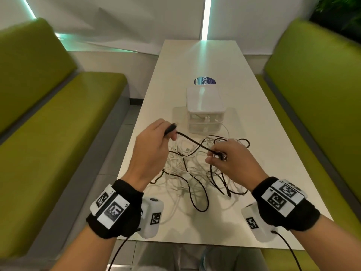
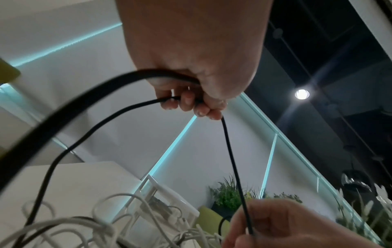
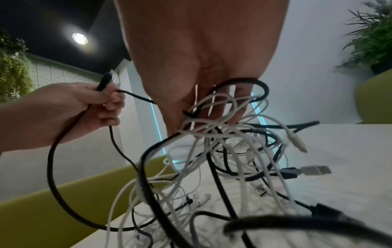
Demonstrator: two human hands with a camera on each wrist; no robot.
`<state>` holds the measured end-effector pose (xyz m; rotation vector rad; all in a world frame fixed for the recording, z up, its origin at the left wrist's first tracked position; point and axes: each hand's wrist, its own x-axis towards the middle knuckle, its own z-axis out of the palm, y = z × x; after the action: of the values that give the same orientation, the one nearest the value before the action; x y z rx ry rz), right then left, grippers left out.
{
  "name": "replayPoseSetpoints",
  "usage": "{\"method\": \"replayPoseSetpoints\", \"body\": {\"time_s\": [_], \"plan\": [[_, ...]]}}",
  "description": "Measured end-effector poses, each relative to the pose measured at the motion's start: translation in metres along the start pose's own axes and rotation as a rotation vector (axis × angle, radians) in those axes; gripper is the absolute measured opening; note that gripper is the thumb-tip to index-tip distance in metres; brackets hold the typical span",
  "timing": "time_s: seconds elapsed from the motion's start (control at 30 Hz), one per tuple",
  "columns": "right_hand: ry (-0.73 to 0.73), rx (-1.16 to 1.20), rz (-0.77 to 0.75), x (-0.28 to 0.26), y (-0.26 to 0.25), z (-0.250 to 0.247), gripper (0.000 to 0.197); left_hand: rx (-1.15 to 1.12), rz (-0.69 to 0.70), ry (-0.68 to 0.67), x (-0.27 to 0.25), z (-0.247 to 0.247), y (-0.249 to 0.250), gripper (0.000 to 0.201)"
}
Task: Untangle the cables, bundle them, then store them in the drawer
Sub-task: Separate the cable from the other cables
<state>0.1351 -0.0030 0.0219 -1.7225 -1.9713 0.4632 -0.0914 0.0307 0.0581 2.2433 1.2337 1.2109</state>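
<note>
Head view: left hand curled round the plug end of a black cable, lifted off the table. Right hand pinches the same cable further along, with a taut run between the two. Right wrist view shows white strands looped over those fingers too, can't tell if they're gripped or just draped.

Rest of the black cable drops into the tangle, black and white leads knotted together on the table right under the hands.

Handling, my read: light, limp, slightly grippy jacket. Pulling hard will likely tighten knots, so feed the plug back through loops instead. Hold by the plug body or just behind it, not mid-span.

Drawer unit sits just beyond the tangle, drawers look closed, some white cable already inside. One white lead runs up near its base and could snag. Round sticker behind it. Green benches either side, out of the way.
</note>
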Motion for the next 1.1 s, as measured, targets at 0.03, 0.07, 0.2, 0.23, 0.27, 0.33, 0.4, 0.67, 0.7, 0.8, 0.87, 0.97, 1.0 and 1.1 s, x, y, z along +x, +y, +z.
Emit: {"method": "replayPoseSetpoints", "body": {"time_s": [0.03, 0.07, 0.2, 0.23, 0.27, 0.33, 0.4, 0.67, 0.7, 0.8, 0.87, 0.97, 1.0, 1.1], "plan": [[0.023, -0.017, 0.002, 0.0, 0.0, -0.001, 0.006, -0.01, -0.011, 0.026, 0.0, -0.002, -0.003, 0.028], [0.043, -0.04, 0.007, 0.001, 0.001, -0.001, 0.008, -0.017, -0.017, 0.047, 0.0, -0.003, -0.005, 0.028], [0.055, -0.1, 0.052, 0.005, 0.001, 0.001, 0.01, 0.021, 0.012, 0.115, 0.0, -0.013, -0.011, 0.028], [0.049, -0.112, 0.068, 0.007, 0.001, 0.0, 0.011, 0.031, 0.021, 0.141, 0.002, -0.015, -0.012, 0.028], [0.046, -0.12, 0.088, 0.01, 0.001, -0.001, 0.013, 0.035, 0.022, 0.157, 0.003, -0.018, -0.014, 0.027], [0.033, -0.122, 0.114, 0.012, 0.0, -0.005, 0.015, 0.045, 0.003, 0.196, 0.003, -0.024, -0.018, 0.026], [0.033, -0.148, 0.108, 0.012, -0.003, -0.008, 0.017, 0.048, -0.018, 0.244, 0.003, -0.028, -0.02, 0.025], [0.32, -0.452, -0.066, 0.014, -0.014, -0.015, 0.034, -0.042, -0.228, 0.451, 0.008, -0.04, -0.033, 0.026], [0.423, -0.489, -0.088, 0.01, -0.015, -0.014, 0.038, -0.055, -0.238, 0.483, 0.008, -0.04, -0.033, 0.025], [0.547, -0.505, -0.111, 0.0, -0.017, -0.008, 0.039, -0.055, -0.266, 0.491, 0.012, -0.039, -0.036, 0.023], [0.356, -0.44, -0.105, -0.003, -0.007, -0.002, 0.032, 0.031, -0.355, 0.324, 0.016, -0.035, -0.047, 0.024], [-0.021, -0.174, -0.006, -0.007, 0.02, 0.006, 0.036, 0.285, -0.45, -0.025, 0.016, -0.02, -0.068, 0.026], [-0.091, -0.123, 0.006, -0.009, 0.027, 0.006, 0.041, 0.365, -0.438, -0.094, 0.015, -0.014, -0.07, 0.027], [-0.188, -0.087, -0.003, -0.014, 0.031, 0.004, 0.044, 0.483, -0.386, -0.165, 0.01, 0.0, -0.072, 0.028]]}}
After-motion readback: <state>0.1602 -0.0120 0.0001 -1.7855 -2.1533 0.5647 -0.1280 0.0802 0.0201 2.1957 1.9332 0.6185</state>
